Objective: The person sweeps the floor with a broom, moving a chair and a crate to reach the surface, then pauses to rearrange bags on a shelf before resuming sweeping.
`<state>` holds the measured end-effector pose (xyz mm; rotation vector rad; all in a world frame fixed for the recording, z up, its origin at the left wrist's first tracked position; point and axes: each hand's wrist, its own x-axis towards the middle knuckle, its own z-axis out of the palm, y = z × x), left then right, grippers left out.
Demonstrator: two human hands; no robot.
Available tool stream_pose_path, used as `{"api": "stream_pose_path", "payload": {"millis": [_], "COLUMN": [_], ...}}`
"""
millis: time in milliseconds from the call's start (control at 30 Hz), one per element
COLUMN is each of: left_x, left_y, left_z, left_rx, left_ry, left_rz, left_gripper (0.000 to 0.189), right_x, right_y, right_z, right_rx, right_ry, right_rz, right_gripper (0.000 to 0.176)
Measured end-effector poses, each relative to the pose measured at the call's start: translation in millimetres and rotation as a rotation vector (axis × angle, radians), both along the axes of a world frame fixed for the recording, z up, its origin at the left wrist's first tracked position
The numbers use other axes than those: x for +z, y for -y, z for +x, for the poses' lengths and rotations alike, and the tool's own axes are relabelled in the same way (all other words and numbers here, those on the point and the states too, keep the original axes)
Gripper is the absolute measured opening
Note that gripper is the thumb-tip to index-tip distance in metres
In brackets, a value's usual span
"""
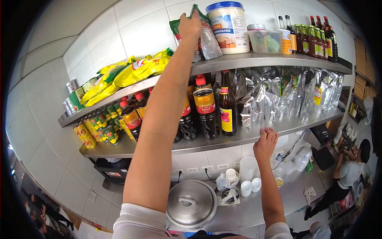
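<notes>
High on the upper steel shelf (254,59), my left hand (190,24) is closed on the top of a green and clear pouch (209,42), which stands beside a large mayonnaise tub (230,30) with a blue lid. Yellow and green bags (137,73) lie to the left of it. My right hand (266,143) rests with its fingers at the front edge of the lower shelf (179,148), nothing visible in it. Just behind that edge stand a dark bottle with a yellow label (227,109) and silver pouches (270,99).
Soy sauce bottles (205,105) and cans (95,125) line the lower shelf; sauce bottles (314,42) stand at the upper right. Below are a large lidded pot (190,205) and white cups (250,186). A person (350,171) stands at the far right.
</notes>
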<state>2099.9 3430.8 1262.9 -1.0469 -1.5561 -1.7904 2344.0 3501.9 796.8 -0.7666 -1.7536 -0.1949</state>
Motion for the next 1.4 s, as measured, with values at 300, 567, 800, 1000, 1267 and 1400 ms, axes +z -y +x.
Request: {"api": "stream_pose_path", "payload": {"millis": [300,567,800,1000,1267,1400], "left_x": [-38.4,-83.0,-106.5,-106.6,-81.1,-74.0], "left_y": [50.5,196.2,287.1,279.5,384.7,408.3], "left_z": [54.6,-9.9,-106.1,-102.2,-106.1,-127.5], "left_rx": [0.131,1.141,0.915,0.982,0.597,0.716], "left_ry": [0.256,-0.786,-0.504,-0.461,-0.608,-0.402], "left_rz": [-0.174,-0.249,-0.385,-0.453,-0.535,-1.025], "left_gripper": [0.12,0.045,0.05,0.045,0.076,0.104], "right_x": [5.2,3.5,2.0,11.5,13.3,12.4], "right_y": [5.9,4.1,3.1,14.9,15.1,16.4], "right_z": [-3.8,-0.2,-2.7,0.8,5.9,6.0], "right_rx": [-0.038,-0.031,-0.028,-0.008,0.017,0.007], "right_ry": [0.02,0.073,0.065,0.071,0.103,0.104], "right_rz": [0.02,0.014,0.022,0.022,0.028,0.02], "right_gripper": [0.052,0.055,0.056,0.056,0.057,0.057]}}
